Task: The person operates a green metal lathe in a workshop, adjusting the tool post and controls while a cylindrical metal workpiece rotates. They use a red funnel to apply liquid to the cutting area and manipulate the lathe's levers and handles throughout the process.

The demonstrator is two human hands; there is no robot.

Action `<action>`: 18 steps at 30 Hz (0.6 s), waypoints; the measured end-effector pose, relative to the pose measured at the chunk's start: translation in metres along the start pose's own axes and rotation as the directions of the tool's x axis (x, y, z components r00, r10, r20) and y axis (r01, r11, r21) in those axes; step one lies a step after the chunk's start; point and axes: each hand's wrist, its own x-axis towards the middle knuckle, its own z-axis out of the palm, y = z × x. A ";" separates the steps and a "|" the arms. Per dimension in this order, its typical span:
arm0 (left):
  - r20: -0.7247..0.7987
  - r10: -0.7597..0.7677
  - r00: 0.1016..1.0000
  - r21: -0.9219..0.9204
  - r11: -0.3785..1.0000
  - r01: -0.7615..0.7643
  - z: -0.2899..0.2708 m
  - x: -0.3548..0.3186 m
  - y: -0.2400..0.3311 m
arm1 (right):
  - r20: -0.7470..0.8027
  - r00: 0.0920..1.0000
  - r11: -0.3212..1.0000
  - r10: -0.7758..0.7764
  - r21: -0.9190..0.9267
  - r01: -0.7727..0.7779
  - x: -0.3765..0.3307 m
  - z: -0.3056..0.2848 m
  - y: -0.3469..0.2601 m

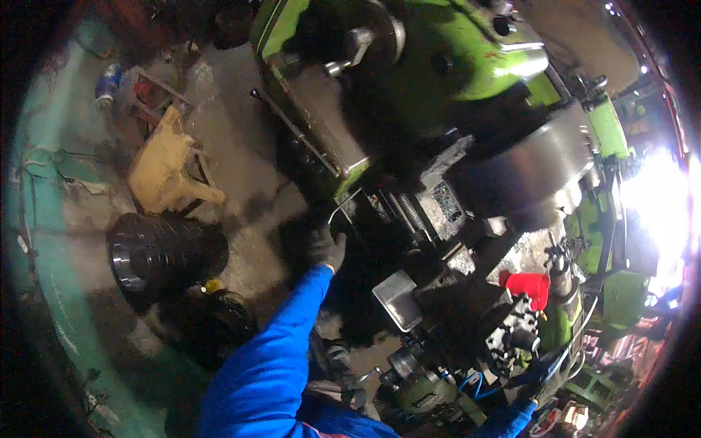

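My left hand (326,248), in a dark glove at the end of a blue sleeve, reaches to the shadowed front side of a green lathe (467,66). It is just below a thin bent metal rod (342,206); whether it grips anything is lost in the dark. My right hand (542,388), also dark-gloved, shows only partly at the lower right, close to the lathe's carriage levers and some blue tubing (467,383). A big grey steel disc (526,168) sits on the spindle. A red cup (529,286) stands on the carriage.
A black ribbed cylinder (164,252) lies on the concrete floor at left, with a tipped yellow stool (164,171) behind it and a bottle (108,80) farther back. A teal wall (44,241) curves along the left. A small metal tray (398,296) juts from the lathe. A harsh light (657,197) glares at right.
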 end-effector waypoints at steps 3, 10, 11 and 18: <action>0.239 -0.116 0.964 0.059 0.993 0.105 0.043 0.068 -0.033 | -0.044 0.996 0.975 -0.073 -0.214 0.062 -0.013 -0.004 0.004; 0.465 0.012 0.885 -0.091 0.995 0.034 0.159 0.125 -0.090 | -0.002 0.979 0.879 -0.202 -0.442 0.180 -0.005 -0.017 0.000; 0.366 0.174 0.914 -0.038 0.984 -0.172 0.211 0.133 -0.116 | 0.032 0.965 0.855 -0.262 -0.456 0.247 0.012 -0.013 -0.009; 0.706 -0.105 0.700 -0.461 0.682 0.568 0.092 0.107 -0.046 | -0.111 0.992 0.988 -0.059 -0.147 0.043 -0.003 0.001 0.004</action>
